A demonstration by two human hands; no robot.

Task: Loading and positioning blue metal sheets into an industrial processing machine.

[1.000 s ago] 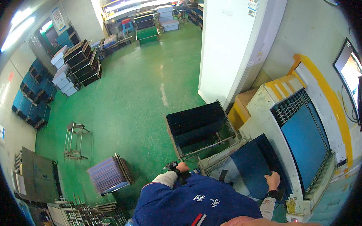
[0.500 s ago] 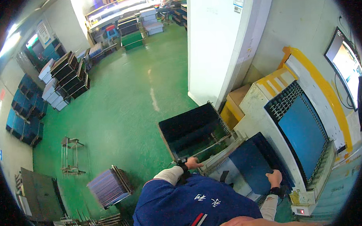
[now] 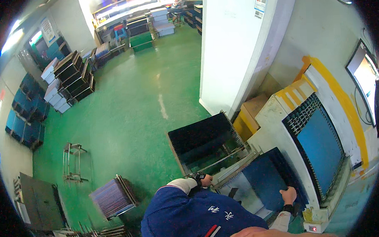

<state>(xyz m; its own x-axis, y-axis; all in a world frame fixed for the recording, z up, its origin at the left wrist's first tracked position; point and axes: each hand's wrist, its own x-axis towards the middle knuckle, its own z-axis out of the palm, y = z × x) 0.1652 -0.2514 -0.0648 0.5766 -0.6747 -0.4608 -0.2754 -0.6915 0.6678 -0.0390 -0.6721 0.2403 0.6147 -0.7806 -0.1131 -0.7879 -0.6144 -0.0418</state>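
Observation:
My right hand (image 3: 288,195) is closed on the edge of a dark blue panel (image 3: 260,180), its thumb pointing left across the surface. That panel leans tilted with other dark sheets in a rack just before me. My left hand (image 3: 206,180) is closed near the end of the rack's pale rail (image 3: 233,171); what lies in its fingers is hidden. Just beyond it stands a rack of black panels (image 3: 202,137), packed upright in rows. To the right, a machine's sloping roller feed (image 3: 308,108) carries a bright blue panel (image 3: 319,143).
A white pillar (image 3: 233,46) and a cardboard box (image 3: 254,110) stand ahead. On the right wall hangs a screen (image 3: 365,77). At left are a rack of purplish panels (image 3: 113,196), a metal stand (image 3: 75,162) and stacked crates (image 3: 73,76) on the green floor.
My view has shifted slightly, so the racks and machine sit lower and further right. My left hand has drawn in closer to my body; the right stays at the dark blue panel.

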